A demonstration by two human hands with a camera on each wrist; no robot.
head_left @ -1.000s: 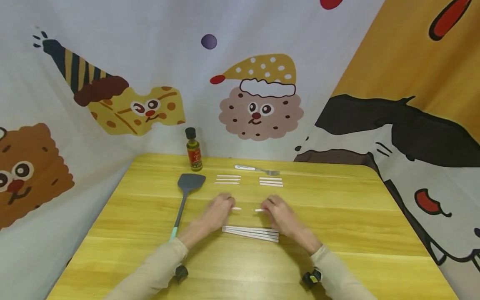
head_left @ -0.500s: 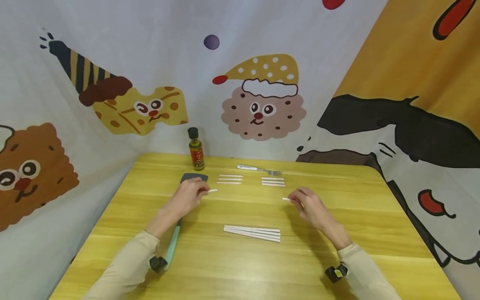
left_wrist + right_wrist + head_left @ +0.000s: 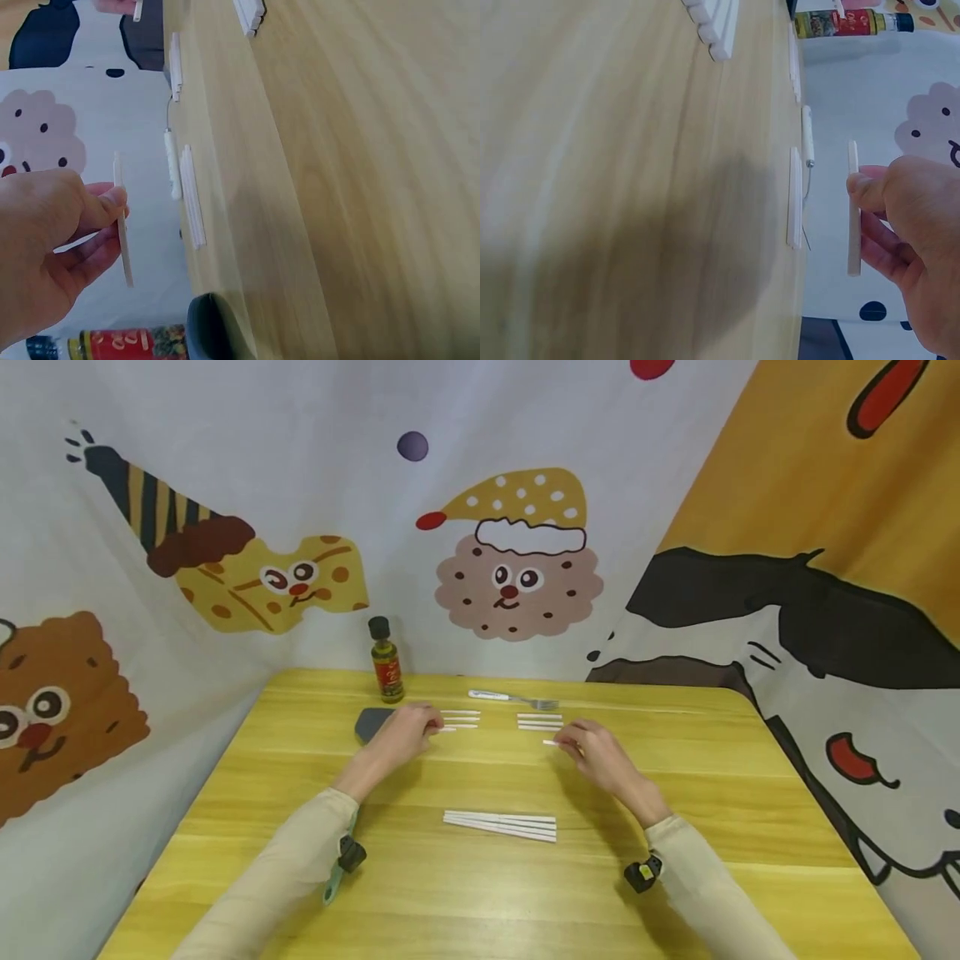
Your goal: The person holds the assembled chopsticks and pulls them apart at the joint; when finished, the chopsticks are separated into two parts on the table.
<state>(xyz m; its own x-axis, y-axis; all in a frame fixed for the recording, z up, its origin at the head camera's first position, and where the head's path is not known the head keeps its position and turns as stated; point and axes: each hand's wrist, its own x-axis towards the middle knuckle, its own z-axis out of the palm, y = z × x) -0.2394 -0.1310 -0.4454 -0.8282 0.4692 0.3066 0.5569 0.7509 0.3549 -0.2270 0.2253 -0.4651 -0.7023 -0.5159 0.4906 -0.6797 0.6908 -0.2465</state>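
My left hand [image 3: 408, 731] pinches a short, thin pale chopstick piece [image 3: 123, 229] between thumb and fingers. In the head view it is just by the left row of several similar short pieces [image 3: 461, 718], partly covering their left ends. My right hand [image 3: 597, 753] pinches a slightly thicker, square-sided chopstick piece [image 3: 854, 217]. That hand is just in front of the right row of short pieces [image 3: 539, 722]. Both held pieces are raised above the table in the wrist views. Several longer white chopsticks [image 3: 500, 825] lie fanned together nearer the body.
A fork [image 3: 491, 695] with a white handle lies behind the two rows. At the back left stands a bottle [image 3: 387, 670] with a red label and black cap. The grey spatula [image 3: 371, 723] lies partly under my left arm on the wooden table [image 3: 480, 902].
From close together above the long chopsticks, both hands have parted and moved away from the body, each still pinching its piece. Over the last half second they have drawn inward towards the rows.
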